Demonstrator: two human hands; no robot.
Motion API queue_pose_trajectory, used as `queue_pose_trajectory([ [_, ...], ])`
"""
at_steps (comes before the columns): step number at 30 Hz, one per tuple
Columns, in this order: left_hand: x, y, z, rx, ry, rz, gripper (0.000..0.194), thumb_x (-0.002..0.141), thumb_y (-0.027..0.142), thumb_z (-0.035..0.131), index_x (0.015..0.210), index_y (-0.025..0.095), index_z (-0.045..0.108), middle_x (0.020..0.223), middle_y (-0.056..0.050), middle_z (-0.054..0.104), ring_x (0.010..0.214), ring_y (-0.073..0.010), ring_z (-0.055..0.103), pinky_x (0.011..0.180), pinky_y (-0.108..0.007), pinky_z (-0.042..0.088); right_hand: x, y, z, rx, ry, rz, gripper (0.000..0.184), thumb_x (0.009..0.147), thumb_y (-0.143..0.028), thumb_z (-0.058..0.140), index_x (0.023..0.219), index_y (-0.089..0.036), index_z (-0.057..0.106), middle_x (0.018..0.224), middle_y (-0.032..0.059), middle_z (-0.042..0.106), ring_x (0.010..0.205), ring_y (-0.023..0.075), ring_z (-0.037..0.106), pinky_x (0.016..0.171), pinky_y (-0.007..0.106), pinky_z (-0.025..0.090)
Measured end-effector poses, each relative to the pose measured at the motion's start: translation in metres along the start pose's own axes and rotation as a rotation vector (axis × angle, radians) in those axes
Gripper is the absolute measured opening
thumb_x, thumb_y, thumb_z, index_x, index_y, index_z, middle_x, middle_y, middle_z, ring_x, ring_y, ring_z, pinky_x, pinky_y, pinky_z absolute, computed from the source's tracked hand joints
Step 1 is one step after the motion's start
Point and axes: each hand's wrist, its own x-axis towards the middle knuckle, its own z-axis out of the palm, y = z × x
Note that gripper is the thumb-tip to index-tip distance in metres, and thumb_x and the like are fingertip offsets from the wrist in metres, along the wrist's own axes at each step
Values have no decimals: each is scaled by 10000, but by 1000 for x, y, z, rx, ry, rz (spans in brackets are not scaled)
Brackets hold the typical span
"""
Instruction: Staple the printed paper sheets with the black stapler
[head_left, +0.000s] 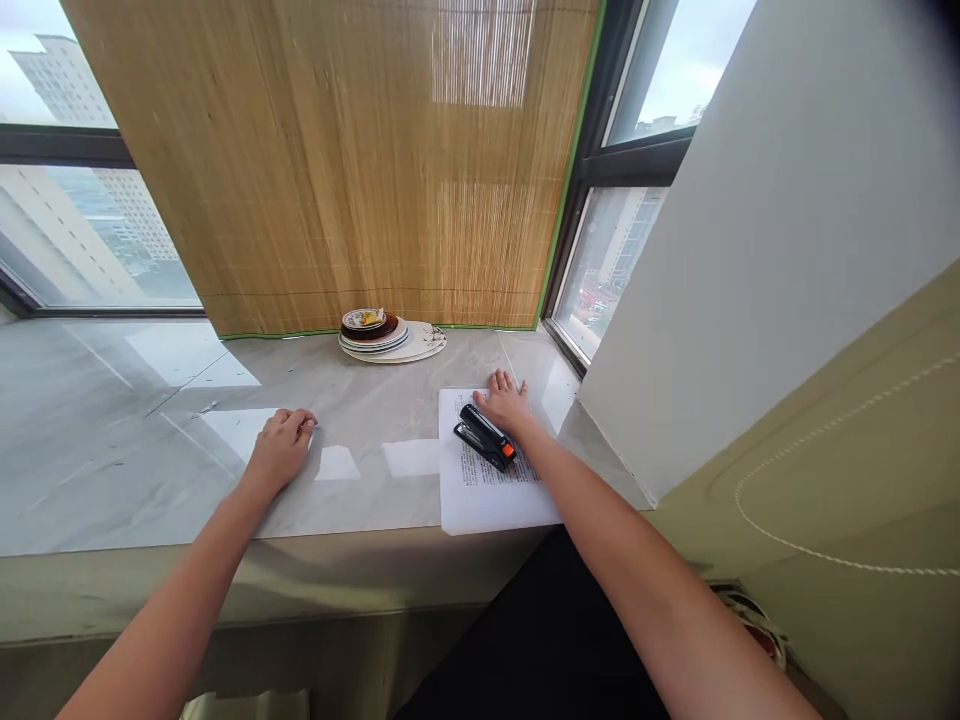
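Note:
My left hand rests on the grey marble-look sill with its fingers curled in and nothing visible in them. Over to the right, my right hand lies with spread fingers across the upper edge of a stack of printed paper sheets. A black stapler with an orange button sits on the sheets, just left of my right wrist. My right forearm covers the right side of the paper. The sheets' lower edge reaches slightly past the sill's front edge.
A pile of plates stands at the back against a bamboo blind. To the right, a white wall slopes beside the window. A beaded cord hangs at the far right. Sunlight patches fall on the sill.

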Motion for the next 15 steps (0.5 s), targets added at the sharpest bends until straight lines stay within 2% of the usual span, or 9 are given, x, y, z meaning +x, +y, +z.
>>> queue_pose_trajectory([
  [3, 1, -4, 7, -21, 30, -68, 254, 974, 327, 428, 916, 248, 662, 937, -93, 607, 971, -302, 633, 1025, -468, 522, 9, -41, 14, 13, -15, -86, 755, 1094, -511, 312, 1701, -64, 276, 1796, 194, 147, 1686, 311, 109, 1319, 649, -36],
  [8, 4, -7, 11, -65, 41, -79, 225, 959, 281, 442, 904, 256, 658, 917, -94, 605, 1008, -314, 637, 1042, -486, 516, 13, -141, 46, 97, 8, -216, 749, 1095, -492, 336, 1682, -27, 304, 1781, 230, 156, 1676, 348, 143, 1312, 680, -20],
  [10, 4, -9, 11, -90, 34, -94, 211, 947, 255, 448, 897, 254, 653, 908, -94, 614, 1019, -316, 641, 1046, -488, 515, 11, -171, 52, 135, 35, -243, 752, 1093, -488, 364, 1679, -21, 303, 1784, 226, 160, 1676, 359, 129, 1309, 699, -4],
  [12, 5, -11, 11, -109, 28, -118, 214, 951, 245, 439, 912, 249, 649, 924, -93, 610, 994, -307, 650, 1036, -484, 520, 8, -188, 54, 158, 53, -346, 686, 1095, -432, 390, 1686, -91, 321, 1801, 164, 154, 1686, 335, 84, 1312, 702, 20],
  [15, 6, -12, 11, -114, 16, -121, 220, 969, 236, 421, 935, 245, 639, 944, -93, 604, 980, -297, 659, 1037, -475, 518, -1, -189, 51, 140, -70, -662, 549, 1109, -342, 411, 1655, -279, 415, 1801, 30, 230, 1685, 245, 135, 1344, 610, 99],
])
